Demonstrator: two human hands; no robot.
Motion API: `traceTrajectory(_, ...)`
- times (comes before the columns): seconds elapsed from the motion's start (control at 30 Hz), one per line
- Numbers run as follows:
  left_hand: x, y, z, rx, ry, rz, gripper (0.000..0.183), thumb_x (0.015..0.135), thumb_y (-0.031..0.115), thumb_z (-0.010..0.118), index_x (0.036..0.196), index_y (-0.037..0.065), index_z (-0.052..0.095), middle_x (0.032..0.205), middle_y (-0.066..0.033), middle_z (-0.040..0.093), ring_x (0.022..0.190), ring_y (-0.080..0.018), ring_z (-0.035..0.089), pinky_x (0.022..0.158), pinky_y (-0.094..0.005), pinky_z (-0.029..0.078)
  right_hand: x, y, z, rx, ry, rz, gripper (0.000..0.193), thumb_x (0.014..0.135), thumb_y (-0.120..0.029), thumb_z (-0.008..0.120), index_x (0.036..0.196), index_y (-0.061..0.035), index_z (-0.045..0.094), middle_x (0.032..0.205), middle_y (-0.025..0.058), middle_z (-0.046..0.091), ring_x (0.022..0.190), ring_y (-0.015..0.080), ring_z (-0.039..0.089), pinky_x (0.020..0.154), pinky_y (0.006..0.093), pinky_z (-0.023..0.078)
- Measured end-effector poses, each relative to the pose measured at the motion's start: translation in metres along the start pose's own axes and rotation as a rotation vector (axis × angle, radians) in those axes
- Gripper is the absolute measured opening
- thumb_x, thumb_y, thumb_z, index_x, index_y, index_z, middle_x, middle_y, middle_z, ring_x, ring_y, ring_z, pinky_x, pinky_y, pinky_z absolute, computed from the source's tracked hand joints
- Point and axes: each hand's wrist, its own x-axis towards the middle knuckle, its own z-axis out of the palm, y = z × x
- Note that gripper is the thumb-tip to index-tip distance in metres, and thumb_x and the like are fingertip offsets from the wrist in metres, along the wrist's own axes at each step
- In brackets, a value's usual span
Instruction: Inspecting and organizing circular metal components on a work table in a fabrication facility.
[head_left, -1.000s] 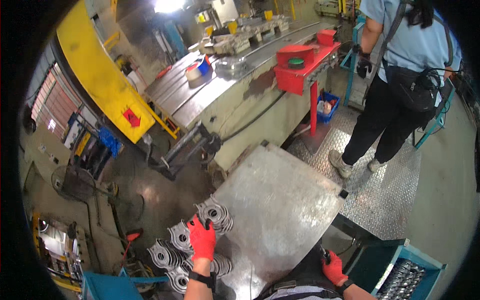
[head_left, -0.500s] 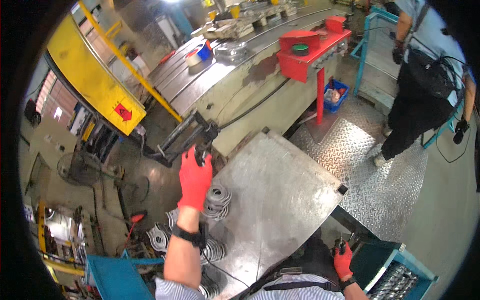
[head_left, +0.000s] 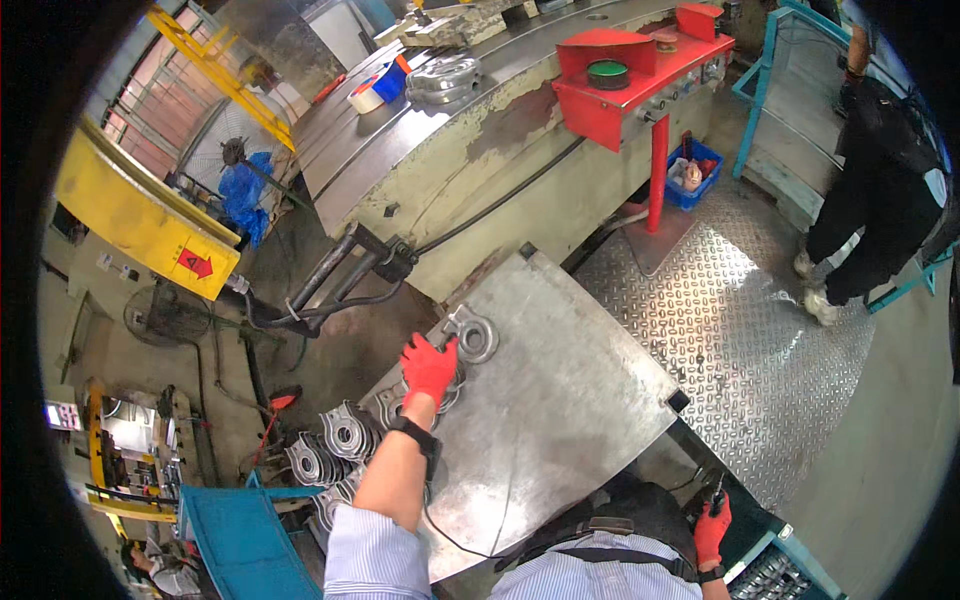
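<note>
My left hand (head_left: 430, 369), in a red glove, reaches over the far left corner of the metal-topped table (head_left: 560, 370). Its thumb side meets the edge of a grey ring-shaped metal part (head_left: 478, 338) with lugs, and the fingers look closed on that edge, partly hidden. Under and beside the wrist are stacks of similar metal parts (head_left: 350, 432) along the table's left side. Low on the right, my right hand (head_left: 711, 530), also red-gloved, grips a small black tool (head_left: 717, 500) with a thin tip, close to my body; its exact kind is unclear.
Beyond the table stands a large machine bed (head_left: 470, 190) with a red control stand (head_left: 620, 90). A yellow guard arm (head_left: 150, 230) is at left, with a blue cart (head_left: 240, 540) below. Another person (head_left: 870, 180) stands right; a bin of metal parts (head_left: 775, 580) is low right.
My left hand has come down and right from beyond the table edge to the tabletop, where the ring-shaped part now shows. My right hand shifted right. The other person moved right.
</note>
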Motion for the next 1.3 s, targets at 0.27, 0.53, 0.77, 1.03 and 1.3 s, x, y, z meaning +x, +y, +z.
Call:
traceTrajectory(0.27,0.002,0.039,0.063,-0.025,0.132,0.074,0.092,0.076,0.059,0.060,0.135,-0.006,0.033,0.136,-0.0323,0.034,0.128,-0.0479,0.029,0.108,-0.0525,0.022,0.025,-0.020,-0.012,-0.084,-0.007,-0.066,0.034,0.087,-0.012,0.057,0.118,0.0012,0.053,0.104,0.0214,0.062,0.099,0.0344,0.059,0.087,0.0376,0.043)
traceTrajectory(0.53,0.006,0.101,0.094,0.256,-0.201,0.048,0.080,0.082,0.045,0.053,0.139,-0.005,0.026,0.140,-0.0304,0.030,0.128,-0.0495,0.028,0.105,-0.0548,0.026,0.033,0.020,-0.003,-0.175,0.063,0.009,0.044,0.083,-0.012,0.060,0.123,0.0039,0.050,0.111,0.0235,0.060,0.106,0.0365,0.056,0.093,0.0381,0.041)
traceTrajectory(0.77,0.014,0.120,0.106,0.427,-0.257,-0.013,0.060,0.088,0.018,0.043,0.143,0.004,0.024,0.142,-0.0295,0.027,0.125,-0.0527,0.031,0.096,-0.0577,0.035,0.048,0.003,-0.008,-0.243,0.027,-0.045,0.041,0.092,-0.024,0.055,0.118,0.0076,0.055,0.112,0.0253,0.060,0.106,0.0334,0.057,0.092,0.0344,0.044)
traceTrajectory(1.03,0.004,0.108,0.091,0.467,-0.293,0.198,0.062,0.083,0.017,0.049,0.140,0.003,0.028,0.142,-0.0347,0.021,0.111,-0.0497,0.043,0.088,-0.0533,0.043,0.051,-0.021,-0.010,-0.390,-0.031,-0.186,0.035,0.093,-0.020,0.053,0.115,0.0075,0.057,0.107,0.0253,0.062,0.101,0.0329,0.059,0.088,0.0340,0.046)
traceTrajectory(1.3,-0.002,0.092,0.081,0.096,-0.220,0.201,0.055,0.082,0.010,0.050,0.135,0.005,0.037,0.138,-0.0308,0.032,0.103,-0.0418,0.053,0.085,-0.0489,0.045,0.072,0.096,-0.012,-0.929,0.021,-0.668,0.031,0.094,-0.017,0.052,0.112,0.0071,0.059,0.103,0.0280,0.061,0.092,0.0372,0.060,0.084,0.0373,0.049)
